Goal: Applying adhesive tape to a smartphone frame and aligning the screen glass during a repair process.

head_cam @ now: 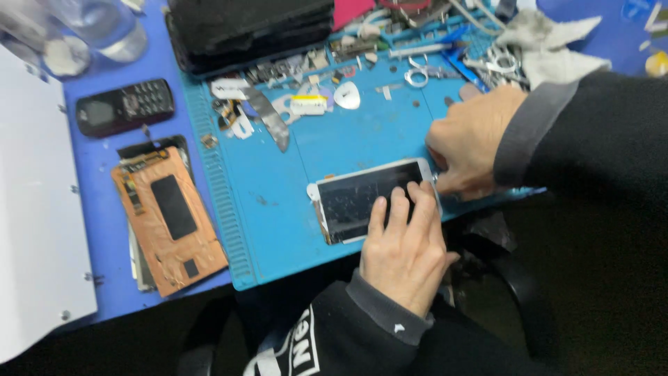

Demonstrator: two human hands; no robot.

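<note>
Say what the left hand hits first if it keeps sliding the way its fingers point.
The left hand points up-screen across the cracked white phone. Past the phone's far edge, probably bare blue mat; depth is unclear.

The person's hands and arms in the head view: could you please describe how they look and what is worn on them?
Both hands, left and right, are bare, without gloves. Each arm wears a black sleeve with a grey ribbed cuff; white lettering shows on the black clothing beside the left sleeve.

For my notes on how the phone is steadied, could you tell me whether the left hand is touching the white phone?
Touching. The head view shows the left hand with its fingers lying flat on the cracked screen of the white phone.
</note>
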